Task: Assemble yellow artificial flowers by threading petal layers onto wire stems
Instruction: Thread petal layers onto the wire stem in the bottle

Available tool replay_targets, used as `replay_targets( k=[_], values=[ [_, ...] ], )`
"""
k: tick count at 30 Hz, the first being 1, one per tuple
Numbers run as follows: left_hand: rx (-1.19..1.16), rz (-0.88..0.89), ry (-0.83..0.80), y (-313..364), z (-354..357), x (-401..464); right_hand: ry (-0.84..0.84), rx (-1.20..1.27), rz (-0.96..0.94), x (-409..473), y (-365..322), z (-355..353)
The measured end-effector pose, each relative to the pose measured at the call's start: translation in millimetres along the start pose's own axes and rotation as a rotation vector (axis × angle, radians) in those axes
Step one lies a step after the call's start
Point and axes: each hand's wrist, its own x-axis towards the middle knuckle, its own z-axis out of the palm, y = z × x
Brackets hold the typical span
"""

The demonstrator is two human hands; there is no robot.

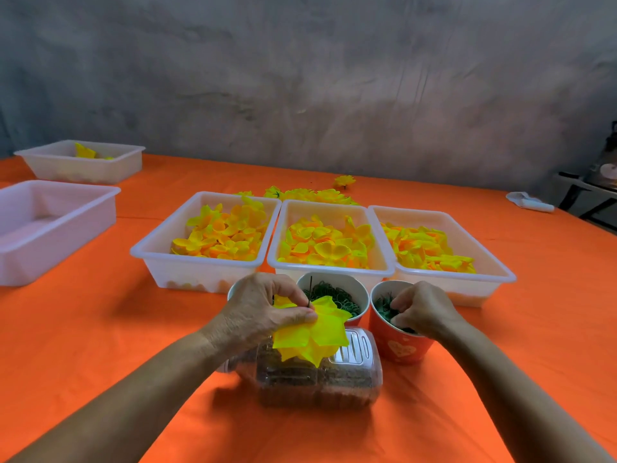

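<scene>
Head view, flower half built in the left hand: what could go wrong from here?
1. The left hand pinches the petal layers on the thin wire stem; a looser pinch might let layers slide off.
2. The right hand digs its fingers into the red cup of green parts, which could tip.
3. The clear jar lies on its side under the flower and may roll.

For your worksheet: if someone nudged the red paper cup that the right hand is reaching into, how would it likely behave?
The red paper cup would probably slide or tip easily: it looks thin and light, narrower at its base than its rim. The small green pieces inside likely add little weight. The right hand, with fingers dipped inside, may steady it for now.
</scene>
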Motion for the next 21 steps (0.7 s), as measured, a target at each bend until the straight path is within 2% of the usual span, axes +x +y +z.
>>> replay_targets(
  k=[9, 14, 16, 19, 21],
  values=[
    [-0.02, -0.018, -0.021, -0.7, -1.4, 1.7, 0.019, 0.047, -0.014, 2.4, 4.7, 2.3],
    [-0.022, -0.014, -0.041, 1.3, -2.4, 1.9, 0.191, 0.128, -0.036, 4.3, 12.5, -4.2],
    [-0.012, -0.015, -0.049, 1.3, -2.3, 2.1, 0.232, 0.293, -0.014, 2.6, 15.2, -8.9],
    [-0.028, -0.017, -0.048, 2.3, -2.2, 1.7, 0.218, 0.624, 0.055, -2.7, 16.6, -8.9],
    [-0.04, -0.027, -0.045, 3.1, -2.6, 0.8, 0.215, 0.756, 0.085, -5.3, 15.4, -6.2]
  ],
)
